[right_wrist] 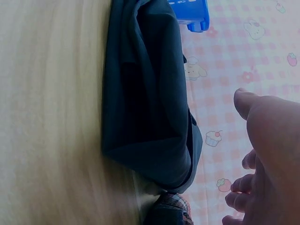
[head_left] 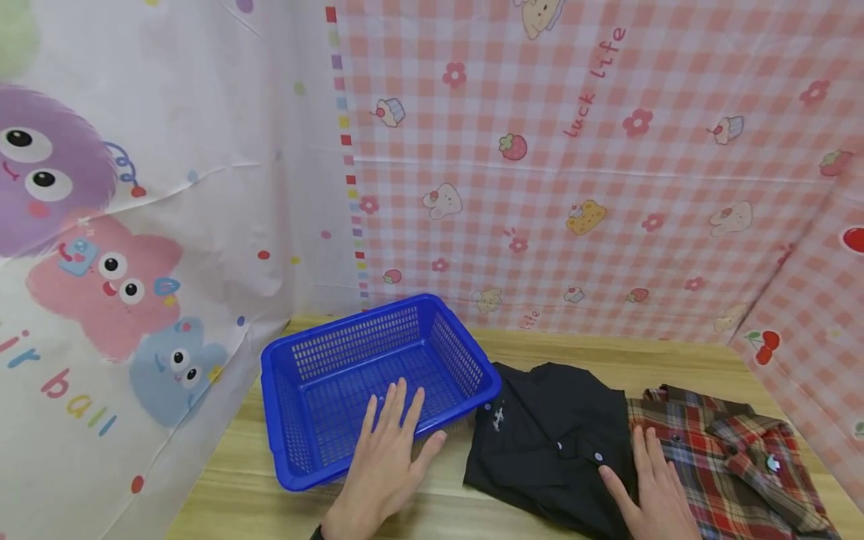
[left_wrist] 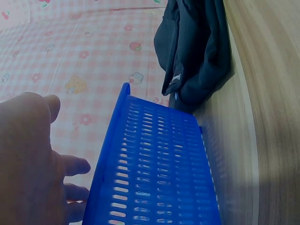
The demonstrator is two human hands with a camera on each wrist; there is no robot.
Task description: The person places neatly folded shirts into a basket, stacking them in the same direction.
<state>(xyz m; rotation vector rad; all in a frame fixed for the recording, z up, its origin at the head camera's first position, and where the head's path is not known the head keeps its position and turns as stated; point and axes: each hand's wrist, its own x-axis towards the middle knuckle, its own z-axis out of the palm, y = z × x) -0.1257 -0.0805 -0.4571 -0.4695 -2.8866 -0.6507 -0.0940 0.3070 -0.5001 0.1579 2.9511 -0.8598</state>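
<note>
My left hand point(head_left: 388, 465), fingers spread and extended, is over the near rim of a blue plastic basket point(head_left: 270, 405). In the left wrist view its fingertips show beside the rim of the basket point(left_wrist: 159, 164), holding nothing. A folded black shirt point(head_left: 547, 427) with light buttons lies right of the basket. My right hand point(head_left: 655, 487), fingers straight, hovers over the border between the black shirt and a folded plaid shirt point(head_left: 736, 450). From the right wrist, that hand point(right_wrist: 272, 154) appears apart from the black shirt point(right_wrist: 150, 93), with nothing in its fingers.
Everything stands on a wood-grain table point(head_left: 580, 341). Behind it hangs a pink checked cloth point(head_left: 540, 187) with cartoon prints, and a white printed cloth point(head_left: 223, 90) covers the left side. Another checked cloth point(head_left: 823, 300) closes the right side.
</note>
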